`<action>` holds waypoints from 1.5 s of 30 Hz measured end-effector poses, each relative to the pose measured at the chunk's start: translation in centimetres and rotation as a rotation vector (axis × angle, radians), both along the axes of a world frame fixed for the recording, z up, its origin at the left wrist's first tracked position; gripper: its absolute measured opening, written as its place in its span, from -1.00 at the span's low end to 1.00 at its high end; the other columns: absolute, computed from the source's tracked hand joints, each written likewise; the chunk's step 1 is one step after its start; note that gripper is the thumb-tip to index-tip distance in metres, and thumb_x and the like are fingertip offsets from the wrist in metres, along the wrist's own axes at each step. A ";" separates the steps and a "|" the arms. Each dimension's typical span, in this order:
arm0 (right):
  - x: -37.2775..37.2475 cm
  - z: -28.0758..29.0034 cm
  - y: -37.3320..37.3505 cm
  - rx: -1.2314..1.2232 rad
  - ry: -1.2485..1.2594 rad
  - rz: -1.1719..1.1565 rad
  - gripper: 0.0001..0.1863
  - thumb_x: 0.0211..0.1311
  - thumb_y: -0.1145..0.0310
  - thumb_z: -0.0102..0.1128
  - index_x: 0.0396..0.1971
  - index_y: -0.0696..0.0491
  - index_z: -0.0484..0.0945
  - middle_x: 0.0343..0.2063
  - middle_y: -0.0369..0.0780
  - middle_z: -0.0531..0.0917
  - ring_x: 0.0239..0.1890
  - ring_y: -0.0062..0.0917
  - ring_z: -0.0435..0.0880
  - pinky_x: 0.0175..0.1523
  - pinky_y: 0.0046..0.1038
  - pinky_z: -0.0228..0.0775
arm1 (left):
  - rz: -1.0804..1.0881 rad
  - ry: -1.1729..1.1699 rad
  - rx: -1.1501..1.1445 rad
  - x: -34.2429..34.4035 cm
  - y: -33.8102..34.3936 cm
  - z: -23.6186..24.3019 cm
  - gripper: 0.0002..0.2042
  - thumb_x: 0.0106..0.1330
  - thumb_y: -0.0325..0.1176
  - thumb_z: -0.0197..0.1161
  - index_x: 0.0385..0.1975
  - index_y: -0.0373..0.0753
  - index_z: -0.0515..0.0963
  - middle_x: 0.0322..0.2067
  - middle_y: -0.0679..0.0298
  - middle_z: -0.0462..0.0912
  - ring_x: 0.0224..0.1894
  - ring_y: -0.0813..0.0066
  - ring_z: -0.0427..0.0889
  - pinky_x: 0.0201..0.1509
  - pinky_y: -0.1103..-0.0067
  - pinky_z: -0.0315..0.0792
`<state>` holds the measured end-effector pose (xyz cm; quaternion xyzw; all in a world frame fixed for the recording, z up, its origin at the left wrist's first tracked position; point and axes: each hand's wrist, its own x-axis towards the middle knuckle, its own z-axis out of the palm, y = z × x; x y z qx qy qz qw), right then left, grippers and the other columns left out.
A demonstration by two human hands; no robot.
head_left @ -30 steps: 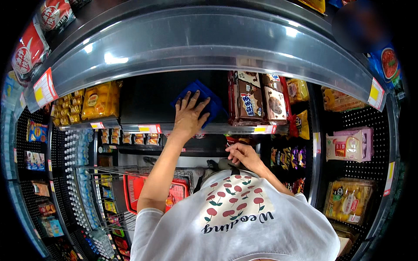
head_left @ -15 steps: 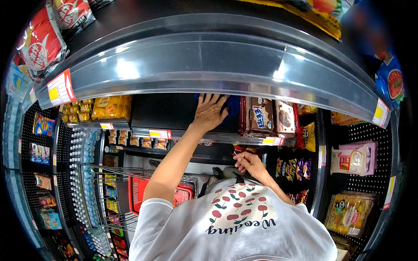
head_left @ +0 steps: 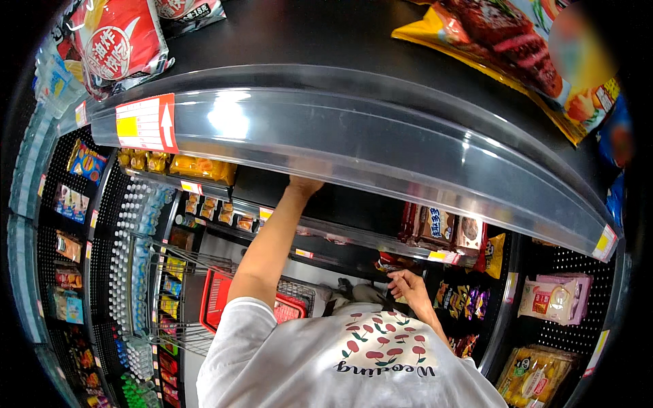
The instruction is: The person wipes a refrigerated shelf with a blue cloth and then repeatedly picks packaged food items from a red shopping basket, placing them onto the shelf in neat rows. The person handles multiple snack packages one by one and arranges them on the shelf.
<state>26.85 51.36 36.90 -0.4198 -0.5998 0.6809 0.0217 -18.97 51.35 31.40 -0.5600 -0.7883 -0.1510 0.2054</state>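
Observation:
My left hand (head_left: 307,183) reaches in over a black shelf (head_left: 357,202), under the shelf above. Its fingers are hidden behind that shelf's clear front strip (head_left: 326,126), so their pose and anything under them cannot be made out. Left of this hand lie yellow packs (head_left: 202,168); farther right stand dark red and brown snack packs (head_left: 435,226). Lower down, in front of my shirt, my right hand (head_left: 410,288) hangs with loosely bent fingers, a little apart and holding nothing visible. A red packet (head_left: 393,262) on a lower shelf is nearest to it.
A wire shopping cart (head_left: 178,272) with a red part (head_left: 216,299) stands at my left. Bottles (head_left: 129,251) line the side shelves beyond it. Large bags, one red (head_left: 115,51) and one yellow-edged (head_left: 490,58), lie on the upper shelf. More packs (head_left: 554,299) sit at right.
My view has shifted. My left hand, earlier flat on a blue cloth beside the brown packs, is now farther left and behind the strip; the cloth is out of sight. My right hand stays low.

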 end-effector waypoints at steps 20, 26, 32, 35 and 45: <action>-0.6 -3.6 0.3 0.027 0.003 0.144 -0.69 0.60 0.27 0.03 0.05 0.18 0.63 -0.30 -0.22 0.74 -0.36 -0.65 0.66 -0.26 -0.55 0.57 | 0.521 -0.270 -0.171 -3.3 -5.8 4.5 -0.37 0.43 0.06 0.03 0.49 0.05 0.29 0.48 0.03 0.26 0.54 -0.15 0.10 0.49 -0.18 -0.02; -1.2 -3.8 0.5 0.030 0.048 0.176 -0.69 0.60 0.26 0.05 0.04 0.18 0.63 -0.32 -0.23 0.74 -0.39 -0.65 0.67 -0.29 -0.56 0.57 | 0.580 -0.252 -0.074 -0.1 -8.6 5.6 -0.35 0.41 0.03 0.06 0.51 0.05 0.25 0.51 0.00 0.20 0.53 -0.17 0.11 0.48 -0.18 -0.02; -1.8 -4.0 0.6 0.015 0.061 0.204 -0.70 0.59 0.25 0.08 0.02 0.15 0.64 -0.33 -0.24 0.75 -0.40 -0.67 0.68 -0.29 -0.58 0.58 | 0.625 -0.266 -0.065 2.8 -10.1 5.6 -0.36 0.42 -0.02 0.10 0.52 0.08 0.23 0.52 -0.01 0.16 0.54 -0.23 0.08 0.44 -0.25 -0.01; -1.9 -4.7 0.7 0.007 0.067 0.224 -0.72 0.58 0.26 0.09 0.00 0.13 0.65 -0.34 -0.24 0.75 -0.39 -0.67 0.68 -0.30 -0.59 0.58 | 0.637 -0.271 -0.095 4.4 -10.4 6.0 -0.35 0.43 -0.03 0.08 0.53 0.07 0.22 0.53 -0.04 0.14 0.54 -0.26 0.07 0.46 -0.24 -0.02; -2.5 -4.9 0.9 0.022 0.087 0.270 -0.72 0.57 0.28 0.06 0.01 0.12 0.66 -0.33 -0.25 0.75 -0.38 -0.67 0.69 -0.27 -0.60 0.57 | 0.512 -0.308 -0.113 10.2 -9.1 7.4 -0.33 0.38 -0.09 0.11 0.53 0.03 0.22 0.53 -0.05 0.15 0.54 -0.28 0.06 0.47 -0.26 -0.05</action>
